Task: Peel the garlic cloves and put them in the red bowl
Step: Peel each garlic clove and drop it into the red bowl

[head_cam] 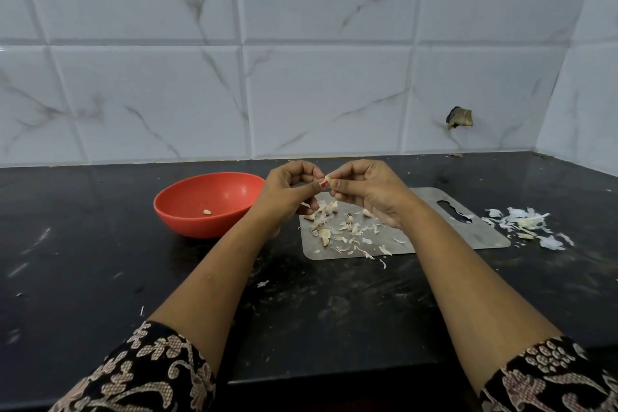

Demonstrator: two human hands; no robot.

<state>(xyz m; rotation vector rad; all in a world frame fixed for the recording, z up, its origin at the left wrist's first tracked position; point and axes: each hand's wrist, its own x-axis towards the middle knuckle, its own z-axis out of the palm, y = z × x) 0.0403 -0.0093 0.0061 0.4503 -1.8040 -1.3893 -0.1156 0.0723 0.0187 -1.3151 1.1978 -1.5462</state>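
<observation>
Pinching one small pale garlic clove [328,179] between left hand [290,189] and right hand [369,192].
Round red plastic bowl [180,207] left of grey metal cutting board [434,231], one peeled clove [207,211] inside.

Both forearms reach forward and converge, the left hand [289,189] and right hand [371,194] raised, fingers curled, thumbs and fingertips meeting to pinch one clove [328,179].

Marble-veined wall tiles [301,43] (one holed)

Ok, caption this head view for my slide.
Left hand and right hand pinch a garlic clove over the cutting board; one peeled clove sits in the red bowl.
</observation>
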